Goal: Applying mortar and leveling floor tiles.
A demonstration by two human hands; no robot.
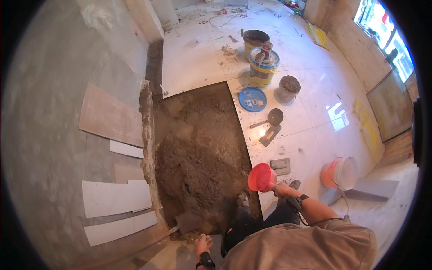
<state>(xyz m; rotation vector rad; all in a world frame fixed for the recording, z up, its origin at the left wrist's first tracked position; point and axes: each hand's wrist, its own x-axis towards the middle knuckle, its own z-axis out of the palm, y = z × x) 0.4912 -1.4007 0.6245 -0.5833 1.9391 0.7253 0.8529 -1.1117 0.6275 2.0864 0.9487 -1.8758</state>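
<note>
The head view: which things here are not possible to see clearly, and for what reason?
- Red scoop: what it holds is hidden, since its opening faces away; the right hand grips it.
- Trowel: the handle is partly covered by the left hand.
- Yellow bucket: the tool resting on top is too small to identify.
- Far floor: cables and small items blur near the rim.

Tan short-sleeved shirt, dark trousers, black wristbands on both wrists, grey shoes.

The shovel's [186, 221] handle end is hidden near the left hand [203, 244]; bucket [263, 66] contents are unclear.
</note>
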